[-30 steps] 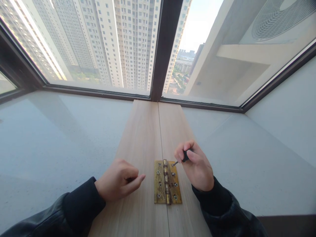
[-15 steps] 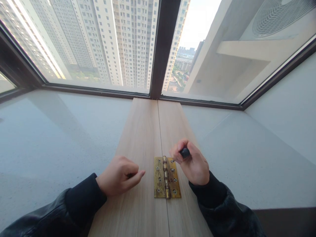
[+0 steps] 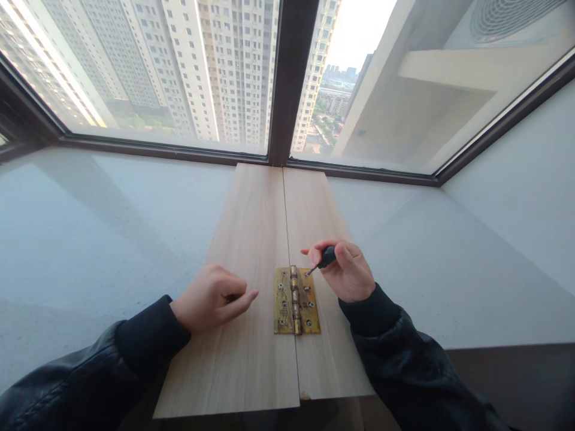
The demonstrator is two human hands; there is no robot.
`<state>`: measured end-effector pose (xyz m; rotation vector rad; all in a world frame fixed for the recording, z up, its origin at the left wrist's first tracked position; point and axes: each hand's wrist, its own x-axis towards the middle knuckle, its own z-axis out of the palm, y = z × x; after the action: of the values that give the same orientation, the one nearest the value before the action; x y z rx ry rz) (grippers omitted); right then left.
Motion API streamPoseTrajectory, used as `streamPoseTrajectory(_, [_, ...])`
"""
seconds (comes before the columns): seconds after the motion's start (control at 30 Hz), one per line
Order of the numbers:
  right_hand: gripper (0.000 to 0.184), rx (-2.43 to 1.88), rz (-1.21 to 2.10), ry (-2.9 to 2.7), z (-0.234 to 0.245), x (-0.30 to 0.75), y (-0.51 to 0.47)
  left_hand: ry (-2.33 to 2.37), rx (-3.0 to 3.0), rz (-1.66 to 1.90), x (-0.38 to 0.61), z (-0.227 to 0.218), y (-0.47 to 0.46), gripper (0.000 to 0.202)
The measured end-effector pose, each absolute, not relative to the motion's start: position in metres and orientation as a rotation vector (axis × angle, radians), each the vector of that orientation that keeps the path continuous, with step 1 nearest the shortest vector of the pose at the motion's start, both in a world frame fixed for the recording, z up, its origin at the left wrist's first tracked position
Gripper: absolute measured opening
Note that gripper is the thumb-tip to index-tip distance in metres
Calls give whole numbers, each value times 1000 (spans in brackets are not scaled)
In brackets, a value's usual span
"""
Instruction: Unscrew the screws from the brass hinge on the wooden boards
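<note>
A brass-coloured hinge (image 3: pixel 295 302) lies open across the seam between two pale wooden boards (image 3: pixel 245 353). Crosshead screws show in both of its leaves, several on each side. My right hand (image 3: pixel 353 272) is closed round the black handle of a small screwdriver (image 3: pixel 327 257). The screwdriver is tilted, and its thin shaft reaches down to the top screw of the right leaf. On the left board, beside the hinge but apart from it, my left hand (image 3: pixel 215 299) is curled loosely with the thumb pointing toward the hinge. The inside of that hand is hidden.
The boards lie on a white sill (image 3: pixel 148 221) and reach back to a dark window frame (image 3: pixel 294 84). Their near ends overhang the sill's front edge. A white wall (image 3: pixel 521 149) stands at the right. Tall buildings show through the glass.
My right hand has turned, so the screwdriver's shaft now shows, with its tip at the hinge's top right screw. My left hand has kept its pose. The view has shifted, revealing the boards' near ends.
</note>
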<state>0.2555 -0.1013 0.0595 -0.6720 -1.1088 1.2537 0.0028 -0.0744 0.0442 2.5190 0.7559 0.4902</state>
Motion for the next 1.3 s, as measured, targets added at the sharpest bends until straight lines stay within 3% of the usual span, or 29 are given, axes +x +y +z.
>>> streamPoseTrajectory(0.37, [42, -687, 1217, -1086, 61, 249, -105, 751, 2511, 493, 4, 44, -74, 44])
streamPoseTrajectory(0.77, [13, -731, 1099, -1028, 59, 261, -101, 743, 2528, 514, 2, 42, -75, 44])
streamPoseTrajectory(1.3, [31, -651, 1278, -1024, 64, 253, -99, 754, 2531, 502, 4, 44, -75, 44])
